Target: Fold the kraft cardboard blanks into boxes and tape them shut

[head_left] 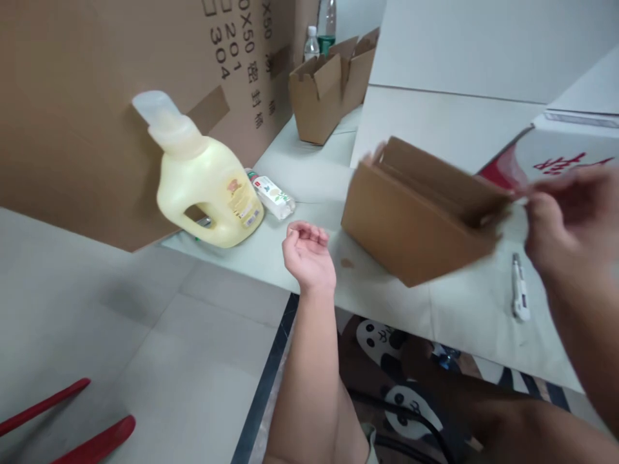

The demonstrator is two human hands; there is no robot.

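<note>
Hands well apart. My left hand (309, 258) is palm up, fingers loosely curled, just left of the brown cardboard box (411, 225) and clear of it. My right hand (575, 219) is blurred beyond the box's right end; I cannot tell whether its fingers are closed on a flap or only near it. Box: over the near part of the pale-covered table (464, 306), top side open, right end smeared by motion — resting or slightly lifted, cannot tell.

Around it: a white utility knife (520, 290) lies below my right hand; a red-and-white carton (565, 151) stands behind. To the left, a pale-yellow detergent jug (217, 180) with a white plastic packet (273, 196) just beside it. Farther back — an open, notched cardboard carton (316, 96), a white-capped clear bottle (312, 44) behind it.
</note>
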